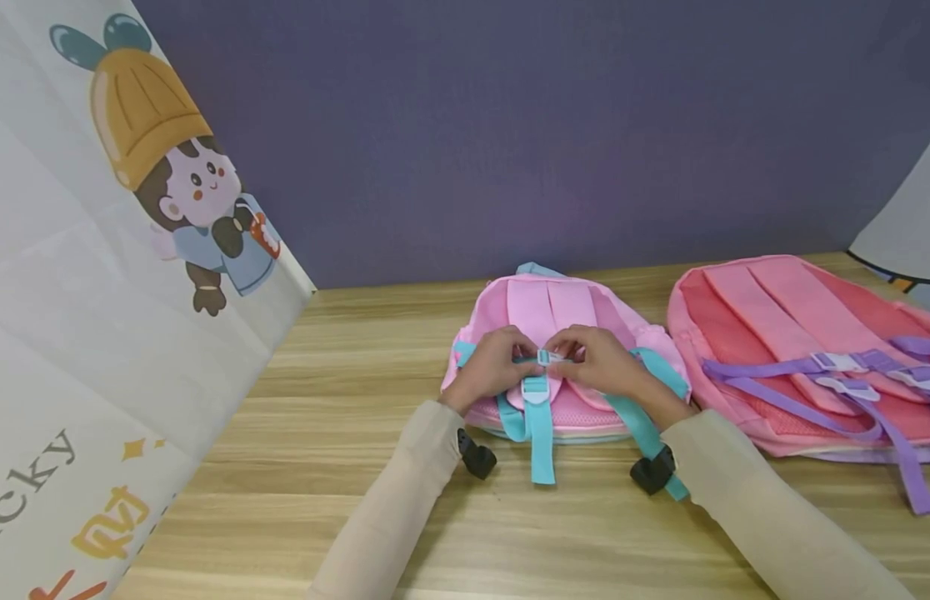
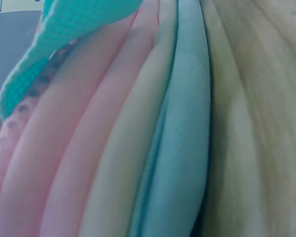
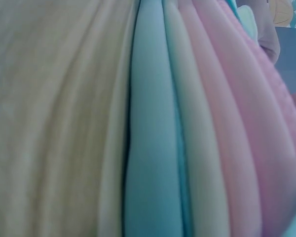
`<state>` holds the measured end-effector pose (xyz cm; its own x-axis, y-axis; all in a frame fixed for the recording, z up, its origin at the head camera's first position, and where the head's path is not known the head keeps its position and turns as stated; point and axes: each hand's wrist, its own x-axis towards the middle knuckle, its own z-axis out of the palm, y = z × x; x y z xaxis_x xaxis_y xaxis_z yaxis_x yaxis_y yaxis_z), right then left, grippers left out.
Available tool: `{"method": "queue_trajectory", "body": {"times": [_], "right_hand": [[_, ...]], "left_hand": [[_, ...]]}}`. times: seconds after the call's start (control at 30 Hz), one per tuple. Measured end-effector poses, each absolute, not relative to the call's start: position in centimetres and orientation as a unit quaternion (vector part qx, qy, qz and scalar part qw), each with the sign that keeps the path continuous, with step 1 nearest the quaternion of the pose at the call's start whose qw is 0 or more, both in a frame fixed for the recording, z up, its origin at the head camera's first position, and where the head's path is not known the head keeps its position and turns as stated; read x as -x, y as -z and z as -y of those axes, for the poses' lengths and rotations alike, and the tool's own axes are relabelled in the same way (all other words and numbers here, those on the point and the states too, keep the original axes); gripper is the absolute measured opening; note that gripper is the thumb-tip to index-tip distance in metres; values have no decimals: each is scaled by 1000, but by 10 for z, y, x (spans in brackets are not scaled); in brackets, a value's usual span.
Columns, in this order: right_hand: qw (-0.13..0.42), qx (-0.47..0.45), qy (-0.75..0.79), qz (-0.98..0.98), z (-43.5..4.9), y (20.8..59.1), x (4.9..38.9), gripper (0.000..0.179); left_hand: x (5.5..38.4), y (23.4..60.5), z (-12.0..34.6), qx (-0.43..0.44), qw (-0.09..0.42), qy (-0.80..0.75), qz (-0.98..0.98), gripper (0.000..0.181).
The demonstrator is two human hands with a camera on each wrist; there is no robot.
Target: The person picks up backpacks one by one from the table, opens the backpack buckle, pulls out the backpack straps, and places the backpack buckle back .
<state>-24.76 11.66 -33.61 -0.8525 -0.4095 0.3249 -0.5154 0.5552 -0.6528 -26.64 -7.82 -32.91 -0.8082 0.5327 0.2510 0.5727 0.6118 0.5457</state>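
A small pink backpack (image 1: pixel 577 425) lies on the wooden table with its shoulder straps facing up. Over its middle, my left hand (image 1: pixel 495 362) pinches one side of a whitish plastic buckle (image 1: pixel 543 357) on a turquoise strap. From the other side my right hand (image 1: pixel 603 360) pinches the same buckle, fingertips close to those of the left. Just below sits a second buckle (image 1: pixel 536 390), with a turquoise webbing end (image 1: pixel 542 446) hanging toward me. In the left wrist view a turquoise strap (image 2: pixel 84 24) crosses the bag's layered pink, cream and blue side; both hands' fingertips are hidden there.
To the right, a larger coral-pink backpack (image 1: pixel 735 333) with purple straps (image 1: pixel 780 404) and white buckles lies against the small one. Behind stands a dark blue-grey panel (image 1: pixel 547 142). A white sheet with a cartoon figure (image 1: pixel 202 192) borders the wooden table (image 1: pixel 322 417) on the left.
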Motion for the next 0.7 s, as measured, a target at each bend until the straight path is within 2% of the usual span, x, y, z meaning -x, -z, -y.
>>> {"method": "queue_trajectory", "body": {"times": [0.33,0.7], "right_hand": [[69,-267,-399,875,-118,338,250,17],[54,-249,-408,877,-118,336,247,19]], "left_hand": [[266,323,81,306,17,311,900,21],[264,328,76,296,33,316,901,20]]}}
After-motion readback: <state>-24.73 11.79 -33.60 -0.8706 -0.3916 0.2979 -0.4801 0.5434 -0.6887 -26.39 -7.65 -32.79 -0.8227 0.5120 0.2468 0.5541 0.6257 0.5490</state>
